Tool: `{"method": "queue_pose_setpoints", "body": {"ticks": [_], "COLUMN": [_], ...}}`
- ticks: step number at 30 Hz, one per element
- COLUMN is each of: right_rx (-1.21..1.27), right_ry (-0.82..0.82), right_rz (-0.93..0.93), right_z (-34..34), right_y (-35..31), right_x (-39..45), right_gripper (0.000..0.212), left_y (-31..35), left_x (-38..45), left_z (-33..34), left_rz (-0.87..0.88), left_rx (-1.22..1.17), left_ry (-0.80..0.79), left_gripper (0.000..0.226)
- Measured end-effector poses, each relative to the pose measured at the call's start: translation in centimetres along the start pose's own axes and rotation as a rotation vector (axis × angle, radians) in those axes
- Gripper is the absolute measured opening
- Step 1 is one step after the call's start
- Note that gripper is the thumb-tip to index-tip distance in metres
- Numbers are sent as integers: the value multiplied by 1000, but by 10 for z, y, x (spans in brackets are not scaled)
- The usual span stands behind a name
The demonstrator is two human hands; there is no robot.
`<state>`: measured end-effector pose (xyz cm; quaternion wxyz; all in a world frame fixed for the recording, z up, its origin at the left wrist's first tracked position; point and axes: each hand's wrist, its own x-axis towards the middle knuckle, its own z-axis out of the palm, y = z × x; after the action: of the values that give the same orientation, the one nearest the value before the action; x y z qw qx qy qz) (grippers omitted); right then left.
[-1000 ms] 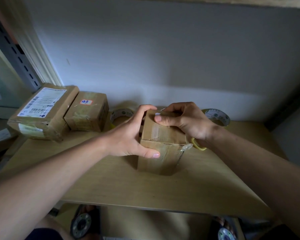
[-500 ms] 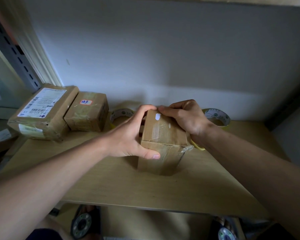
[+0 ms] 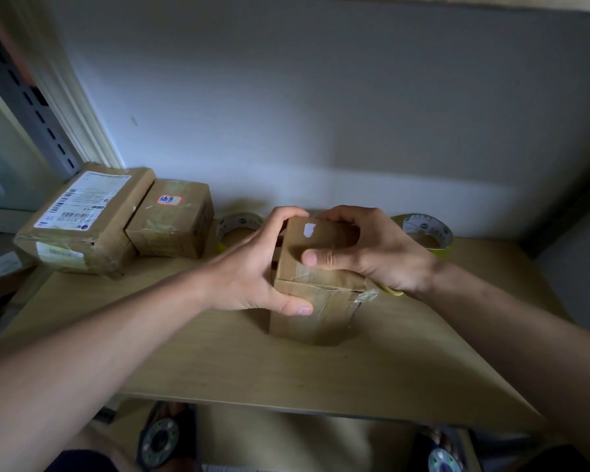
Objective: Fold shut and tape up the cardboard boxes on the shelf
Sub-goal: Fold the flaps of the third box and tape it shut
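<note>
A small brown cardboard box (image 3: 315,310) stands on the wooden shelf (image 3: 286,369), its top flaps folded down with clear tape along the front seam. My left hand (image 3: 252,270) grips the box's left side, thumb across the front edge. My right hand (image 3: 365,253) lies over the top flap, thumb pressing on the flap near the tape, fingers curled over the far edge. A yellow tape roll (image 3: 394,291) shows partly under my right wrist.
Two closed parcels, one with a shipping label (image 3: 82,219) and one with a red sticker (image 3: 172,219), sit at the back left. A tape roll (image 3: 237,229) lies behind my left hand and another (image 3: 428,233) at the back right. A wall closes the back.
My right hand slid back from the far edge onto the top flap, and its thumb now presses down near the tape. My left hand and the box stayed put.
</note>
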<state>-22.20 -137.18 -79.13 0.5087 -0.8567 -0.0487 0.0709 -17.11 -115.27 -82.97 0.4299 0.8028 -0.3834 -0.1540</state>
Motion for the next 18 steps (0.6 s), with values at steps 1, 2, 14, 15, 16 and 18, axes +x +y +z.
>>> {"method": "queue_pose_setpoints", "body": {"ticks": [1,2,14,15,16,18], "right_rx": [-15,-33,-80,-42,-21,-14], "right_ry": [-23,-41,-78,-56,-39,-6], "right_rz": [8,20,32,28,27,36], "right_z": [0,0,-4,-2,-1,0], "right_y": [-1,-1,-1,-2,-2,-2], "right_x": [-1,-1,-3,-2,-2,-1], "right_gripper": [71,76,88,82,77,70], "left_y": [0,0,0,0,1,1], "left_x": [0,0,-2,-2,-2,-2], "left_z": [0,0,0,0,1,1], "left_rz": [1,2,1,1,-1,-6], "left_rx": [1,2,0,3,5,5], "left_ry": [-1,-3,-11,-9,-7,-9], "left_gripper": [112,112,111,111,111,112]}}
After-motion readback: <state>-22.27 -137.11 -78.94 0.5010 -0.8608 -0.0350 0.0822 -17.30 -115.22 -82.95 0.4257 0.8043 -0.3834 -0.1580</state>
